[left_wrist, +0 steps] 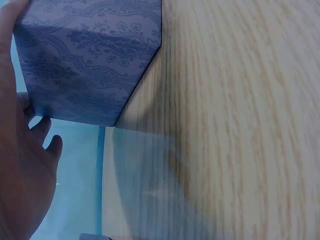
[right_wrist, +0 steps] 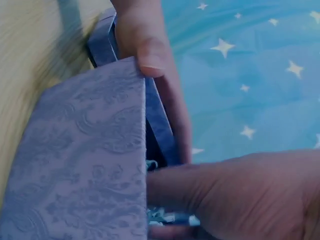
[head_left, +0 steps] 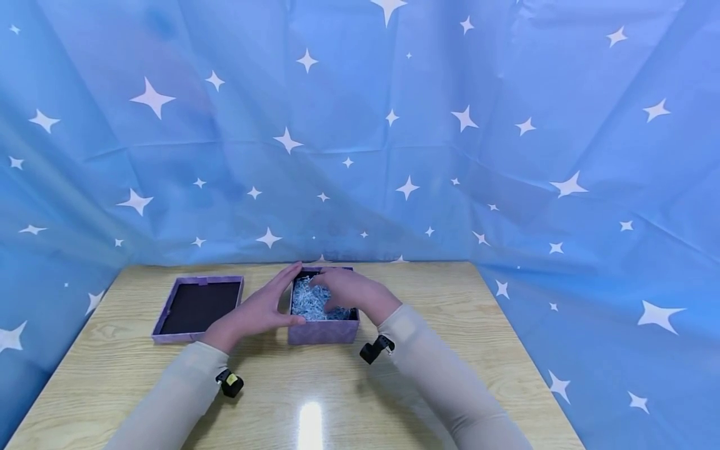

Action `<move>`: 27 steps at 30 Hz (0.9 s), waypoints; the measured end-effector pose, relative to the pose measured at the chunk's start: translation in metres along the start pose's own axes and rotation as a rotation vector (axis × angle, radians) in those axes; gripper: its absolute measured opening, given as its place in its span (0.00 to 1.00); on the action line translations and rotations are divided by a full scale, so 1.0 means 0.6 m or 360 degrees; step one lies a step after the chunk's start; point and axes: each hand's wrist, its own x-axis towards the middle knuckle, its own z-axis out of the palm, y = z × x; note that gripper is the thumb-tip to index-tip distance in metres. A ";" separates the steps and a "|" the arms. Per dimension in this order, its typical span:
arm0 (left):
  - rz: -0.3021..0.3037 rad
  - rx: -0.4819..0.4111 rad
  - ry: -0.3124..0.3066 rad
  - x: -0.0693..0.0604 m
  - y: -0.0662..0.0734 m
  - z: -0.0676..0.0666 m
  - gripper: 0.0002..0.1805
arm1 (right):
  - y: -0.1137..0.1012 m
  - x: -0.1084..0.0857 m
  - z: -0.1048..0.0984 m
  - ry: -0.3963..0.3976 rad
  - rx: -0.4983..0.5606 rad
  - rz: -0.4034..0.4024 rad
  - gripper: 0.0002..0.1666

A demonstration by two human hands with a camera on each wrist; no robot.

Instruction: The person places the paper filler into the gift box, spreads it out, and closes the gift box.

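A purple patterned box [head_left: 323, 332] stands without its lid on the table, filled with pale blue shredded paper [head_left: 309, 301]. My left hand [head_left: 255, 312] holds the box by its left side, its thumb at the front left corner and its fingers stretched toward the back corner. My right hand [head_left: 354, 292] reaches in over the right side; thumb and forefinger are spread apart among the shreds, and its fingertips are partly hidden. In the right wrist view the box wall [right_wrist: 85, 150] covers part of that hand [right_wrist: 240, 195]. The left wrist view shows the box's outside [left_wrist: 90, 60].
To the left lies the purple box lid [head_left: 163, 338], its black inside facing up. The light wooden table [head_left: 450, 350] ends at a blue star-patterned cloth [head_left: 360, 125] hung behind it.
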 end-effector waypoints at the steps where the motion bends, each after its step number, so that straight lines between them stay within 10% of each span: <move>1: 0.0000 0.0000 0.0004 0.000 0.000 0.000 0.69 | -0.001 0.000 -0.002 -0.0004 -0.0016 0.0020 0.40; 13: 0.0016 -0.0018 0.0007 -0.002 -0.002 0.001 0.68 | 0.013 0.034 0.031 -0.0136 -0.0170 0.0001 0.38; 22: 0.0007 -0.0004 0.0016 -0.002 -0.004 0.001 0.69 | 0.028 -0.005 -0.019 0.0117 0.0240 -0.0217 0.34; 27: 0.0001 -0.0016 0.0008 0.000 0.000 0.001 0.68 | 0.029 -0.013 -0.022 0.0036 0.0369 -0.0204 0.21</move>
